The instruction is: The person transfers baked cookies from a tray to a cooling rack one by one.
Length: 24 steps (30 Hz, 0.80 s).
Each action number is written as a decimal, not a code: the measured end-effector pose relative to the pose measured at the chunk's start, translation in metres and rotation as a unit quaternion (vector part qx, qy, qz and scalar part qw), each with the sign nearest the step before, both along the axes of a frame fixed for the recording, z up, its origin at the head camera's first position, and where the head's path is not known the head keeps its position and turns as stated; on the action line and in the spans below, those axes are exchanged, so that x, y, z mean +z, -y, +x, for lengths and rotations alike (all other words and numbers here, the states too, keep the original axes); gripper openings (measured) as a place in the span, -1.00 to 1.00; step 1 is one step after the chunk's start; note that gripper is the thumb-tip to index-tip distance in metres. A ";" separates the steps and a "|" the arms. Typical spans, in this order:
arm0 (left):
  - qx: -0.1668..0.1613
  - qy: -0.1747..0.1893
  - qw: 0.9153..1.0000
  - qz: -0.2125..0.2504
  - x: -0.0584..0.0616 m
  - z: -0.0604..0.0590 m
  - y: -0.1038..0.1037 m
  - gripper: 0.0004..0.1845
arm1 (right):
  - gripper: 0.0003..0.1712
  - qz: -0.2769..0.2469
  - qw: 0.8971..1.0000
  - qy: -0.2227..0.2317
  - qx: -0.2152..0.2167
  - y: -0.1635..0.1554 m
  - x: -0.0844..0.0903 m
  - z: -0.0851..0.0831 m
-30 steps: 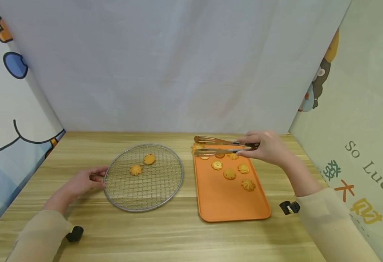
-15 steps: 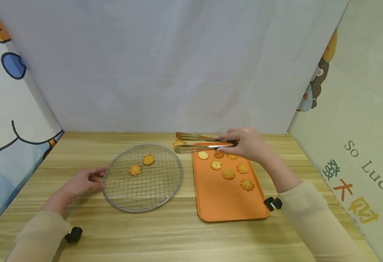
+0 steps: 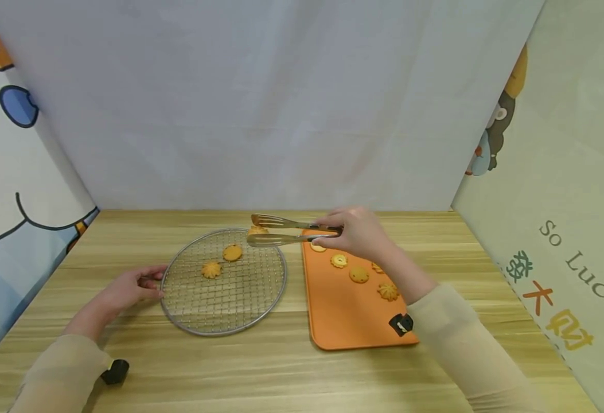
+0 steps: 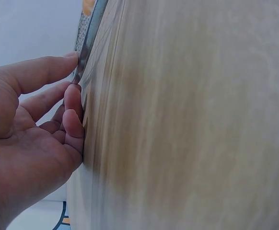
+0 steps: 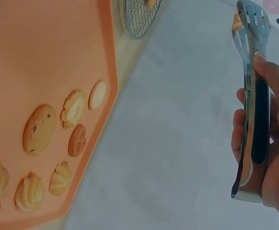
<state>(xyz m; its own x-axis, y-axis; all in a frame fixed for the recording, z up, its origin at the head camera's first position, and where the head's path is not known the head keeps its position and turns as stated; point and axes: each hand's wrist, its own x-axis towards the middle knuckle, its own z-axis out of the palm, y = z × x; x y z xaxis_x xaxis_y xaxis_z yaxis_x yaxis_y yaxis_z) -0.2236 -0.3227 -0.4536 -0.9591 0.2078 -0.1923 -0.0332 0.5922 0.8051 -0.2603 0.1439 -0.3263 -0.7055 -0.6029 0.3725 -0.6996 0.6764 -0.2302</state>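
Note:
A round wire cooling rack (image 3: 226,304) lies on the left, with a star-shaped cookie (image 3: 211,269) and a round cookie (image 3: 232,252) on its mesh. My left hand (image 3: 130,291) pinches the rack's left rim, thumb on top and fingertips (image 4: 74,123) beneath. Metal tongs (image 5: 260,120) with dark grips and slotted ends are in my right hand (image 3: 359,232), thumb pressing one arm. Between the tong ends a ridged cookie (image 3: 258,230) is clamped, held over the rack's back right edge. The tongs partly hide that cookie.
An orange tray (image 3: 340,321) lies to the right, several cookies on it toward its far end, such as a round speckled one (image 5: 40,129). My right forearm passes above the tray's right side. A pale cloth (image 3: 281,115) stands behind the wooden table (image 3: 203,373).
The right hand has carried the tongs and the clamped cookie leftward, from the tray's back corner to over the rack. The left hand stays at the rack's rim.

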 end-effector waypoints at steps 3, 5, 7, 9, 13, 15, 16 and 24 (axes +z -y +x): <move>0.002 0.002 1.000 0.001 0.001 0.001 0.000 -0.24 | -0.55 0.007 1.000 0.001 -0.016 0.009 -0.004 -0.001; 0.003 0.005 1.000 0.001 0.001 0.001 0.000 -0.24 | -0.54 0.010 1.000 0.003 -0.023 0.015 -0.007 -0.002; 0.004 0.007 1.000 -0.001 0.002 0.001 -0.001 -0.24 | -0.53 0.015 0.999 0.009 -0.029 0.021 -0.010 -0.003; 0.004 0.007 1.000 -0.002 0.002 0.001 -0.001 -0.23 | -0.53 0.023 0.999 0.018 -0.038 0.026 -0.014 -0.003; 0.004 0.007 1.000 0.000 0.003 0.002 -0.002 -0.23 | -0.52 0.042 0.997 0.030 -0.059 0.038 -0.022 -0.005; 0.005 0.008 1.000 0.000 0.004 0.002 -0.002 -0.23 | -0.51 0.047 0.996 0.037 -0.066 0.043 -0.026 -0.005; 0.004 0.007 1.000 0.000 0.004 0.002 -0.002 -0.23 | -0.51 0.047 0.996 0.041 -0.069 0.045 -0.028 -0.005; 0.007 0.005 1.000 0.003 0.000 0.000 0.000 -0.22 | -0.51 0.050 0.991 0.093 -0.080 0.059 -0.047 -0.006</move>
